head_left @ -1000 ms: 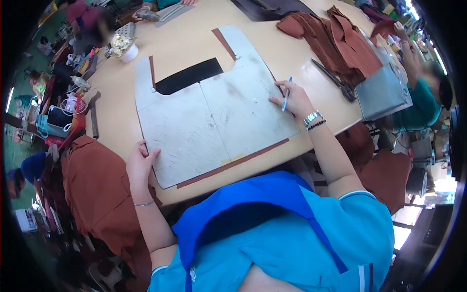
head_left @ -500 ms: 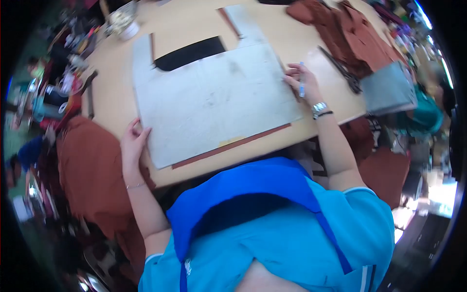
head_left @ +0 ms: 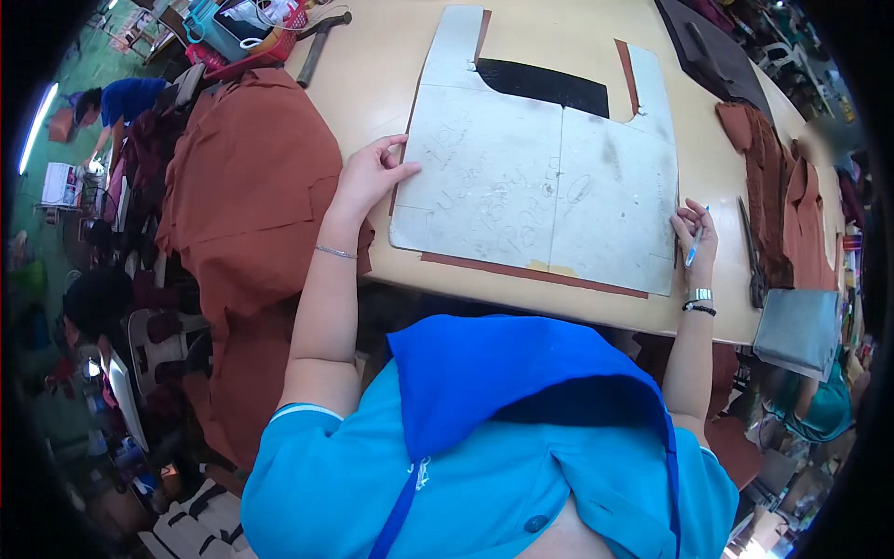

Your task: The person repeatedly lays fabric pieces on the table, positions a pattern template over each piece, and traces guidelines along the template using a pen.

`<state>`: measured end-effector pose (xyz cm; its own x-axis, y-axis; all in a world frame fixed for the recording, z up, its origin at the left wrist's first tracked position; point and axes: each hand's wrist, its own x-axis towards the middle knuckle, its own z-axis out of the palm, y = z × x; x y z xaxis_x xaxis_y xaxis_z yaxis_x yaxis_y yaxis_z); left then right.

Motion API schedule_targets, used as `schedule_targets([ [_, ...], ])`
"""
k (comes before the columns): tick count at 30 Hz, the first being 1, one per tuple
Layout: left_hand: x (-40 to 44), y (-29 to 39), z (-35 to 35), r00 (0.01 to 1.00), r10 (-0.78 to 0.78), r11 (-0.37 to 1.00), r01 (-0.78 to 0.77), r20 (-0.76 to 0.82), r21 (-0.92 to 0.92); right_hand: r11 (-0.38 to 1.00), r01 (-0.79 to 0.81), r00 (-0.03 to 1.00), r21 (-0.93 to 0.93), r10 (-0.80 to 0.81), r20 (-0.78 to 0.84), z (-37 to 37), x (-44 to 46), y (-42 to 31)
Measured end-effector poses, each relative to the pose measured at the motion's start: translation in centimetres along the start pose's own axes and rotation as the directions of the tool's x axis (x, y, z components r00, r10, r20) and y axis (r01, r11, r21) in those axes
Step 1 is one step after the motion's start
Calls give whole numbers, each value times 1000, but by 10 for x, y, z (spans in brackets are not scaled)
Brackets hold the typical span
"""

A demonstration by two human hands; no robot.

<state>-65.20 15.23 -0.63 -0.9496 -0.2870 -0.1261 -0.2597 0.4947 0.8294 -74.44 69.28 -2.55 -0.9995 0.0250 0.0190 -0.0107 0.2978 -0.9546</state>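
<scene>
A pale grey flat template (head_left: 494,186) with a deep notch in its far side lies on the table, with pencil-like scribbles on it. Thin margins of reddish-brown sheet (head_left: 447,264) show from beneath it, and a black piece (head_left: 549,86) lies within the notch. At the template's left edge, my left hand (head_left: 377,172) rests with thumb and forefinger apart, their tips touching the edge. My right hand (head_left: 697,238) is by the right edge, fingers curled around a white-and-blue pen (head_left: 695,245); its fingertips are close to the template.
A hammer (head_left: 319,51) lies at the table's far left, beside a red basket (head_left: 256,47). Large brown sheets (head_left: 251,177) drape at the left. Dark scissors (head_left: 751,252), brown pieces (head_left: 773,196) and a grey slab (head_left: 796,326) are at right. A person (head_left: 130,101) works farther left.
The view has swung left, so the table and template appear farther right. Both hands stay by the template's side edges; the pen in my right hand has tilted.
</scene>
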Motion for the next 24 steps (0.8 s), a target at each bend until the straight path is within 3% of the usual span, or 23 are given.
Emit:
schedule_targets([
  [7,-4,5,-2,1000,16,996,-15,-15,89,1000,-19,1000,-14,19,-5,-2,0,-2],
  [11,-1,-1,-1,999,25,999,-26,30,43,986,-5,1000,-169,1,-23,1,-5,-12],
  [12,3,-4,0,999,30,999,-31,26,42,997,-34,999,-65,32,-32,2,-8,-17],
  [14,5,2,1,999,26,998,-28,36,64,989,-82,994,-124,73,-75,1,-9,-21],
  [16,9,9,-4,998,27,998,-30,48,63,988,-146,987,44,148,-54,0,-9,-24],
  [17,15,9,-1,998,37,999,-39,47,38,992,-106,992,62,110,-62,1,-9,-21],
  [20,31,41,13,977,206,952,-213,53,218,983,-119,987,139,133,-95,0,-10,-27],
  [24,60,82,59,872,461,824,-489,162,287,985,-105,987,134,120,-110,0,-13,-24],
])
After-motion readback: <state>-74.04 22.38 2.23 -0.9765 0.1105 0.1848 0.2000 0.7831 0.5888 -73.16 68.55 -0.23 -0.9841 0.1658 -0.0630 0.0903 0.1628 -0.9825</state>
